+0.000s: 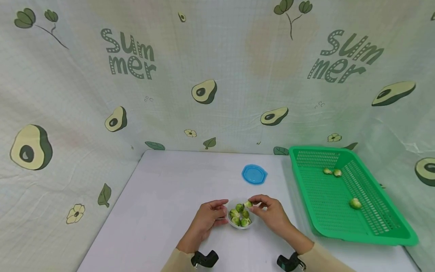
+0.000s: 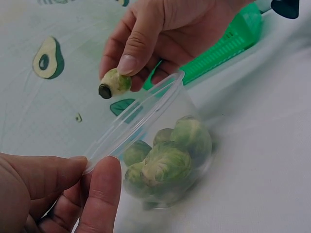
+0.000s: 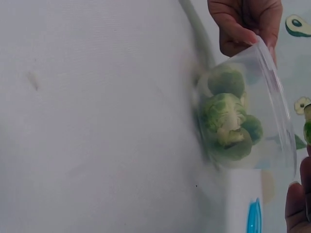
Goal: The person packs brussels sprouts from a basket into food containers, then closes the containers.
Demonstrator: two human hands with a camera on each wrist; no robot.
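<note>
A clear plastic bowl (image 1: pixel 240 227) stands on the white table with several Brussels sprouts (image 2: pixel 167 162) inside. My left hand (image 1: pixel 211 219) pinches its rim between thumb and finger, plain in the left wrist view (image 2: pixel 53 194). Over the opposite side of the rim, my right hand (image 1: pixel 270 213) holds one Brussels sprout (image 2: pixel 115 83) between thumb and fingertips, its dark cut stem end pointing out. In the right wrist view that held sprout (image 3: pixel 307 127) shows only at the right edge.
A green perforated basket (image 1: pixel 334 232) stands to the right, with a pair of sprouts (image 1: pixel 332 172) toward its back and another sprout (image 1: pixel 355 203) nearer. Behind the bowl lies a blue lid (image 1: pixel 254 174). A printed avocado cloth (image 1: pixel 234 56) hangs around the table's back and sides.
</note>
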